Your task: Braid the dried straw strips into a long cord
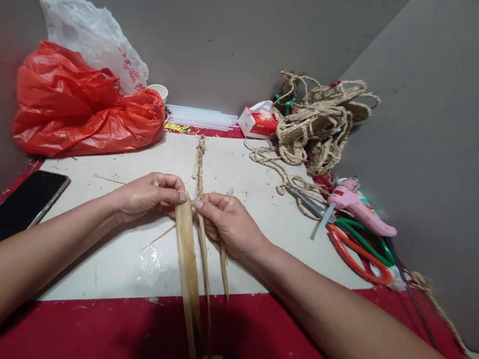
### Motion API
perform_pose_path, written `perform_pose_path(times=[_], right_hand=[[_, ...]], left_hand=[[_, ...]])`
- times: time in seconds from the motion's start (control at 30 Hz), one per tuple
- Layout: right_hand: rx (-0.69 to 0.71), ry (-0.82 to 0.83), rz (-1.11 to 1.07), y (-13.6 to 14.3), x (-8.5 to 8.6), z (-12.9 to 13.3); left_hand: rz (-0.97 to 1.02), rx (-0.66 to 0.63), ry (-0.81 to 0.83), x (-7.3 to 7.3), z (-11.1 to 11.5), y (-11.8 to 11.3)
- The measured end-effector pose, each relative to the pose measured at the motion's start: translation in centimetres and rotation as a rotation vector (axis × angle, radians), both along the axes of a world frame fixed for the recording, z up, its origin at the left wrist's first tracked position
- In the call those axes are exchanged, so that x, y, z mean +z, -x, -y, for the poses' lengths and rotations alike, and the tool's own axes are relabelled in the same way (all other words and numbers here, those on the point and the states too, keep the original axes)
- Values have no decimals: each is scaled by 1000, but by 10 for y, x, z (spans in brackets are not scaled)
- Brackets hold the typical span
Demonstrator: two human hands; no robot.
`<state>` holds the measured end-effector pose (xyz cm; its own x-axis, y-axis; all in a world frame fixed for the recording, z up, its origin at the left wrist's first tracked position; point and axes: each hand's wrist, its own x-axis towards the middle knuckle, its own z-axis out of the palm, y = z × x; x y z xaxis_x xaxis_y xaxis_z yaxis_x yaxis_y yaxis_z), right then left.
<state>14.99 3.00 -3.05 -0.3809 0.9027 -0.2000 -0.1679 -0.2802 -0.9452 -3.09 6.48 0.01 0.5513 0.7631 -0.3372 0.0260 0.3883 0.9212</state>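
My left hand (156,195) pinches the top of a wide, flat strip of dried leaf (187,237), which hangs down past the front edge of the board. Close beside it, my right hand (227,221) is closed on narrower fibre strands (207,239) at the lower end of a braided straw cord (200,164). The cord runs away from me up the middle of the white board (118,269). Loose strand ends stick out below both hands. Some fingertips of each hand are hidden behind the fibres.
A black phone (14,212) lies at left, with a red plastic bag (83,108) behind it. White sticks (203,118) and a tissue pack (259,121) are at the back. Coiled straw rope (320,119), a pink glue gun (361,207) and orange-handled scissors (357,260) lie right.
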Motion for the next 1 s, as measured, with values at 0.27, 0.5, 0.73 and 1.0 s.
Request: perform_pose_path(times=[0.27,0.5,0.73,1.0], right_hand=[[4,-18,-13,0,2,1],[1,1,-29,1,3,2],[-15,18,-6,2,4,2],[-20,14,10,3,3,3]], left_hand=[[13,24,2,2,2,-1],[-57,-22,-108,-7,0,-1],[-91,-48,-87,-3,2,-3],[-109,-39,-105,-4,2,-4]])
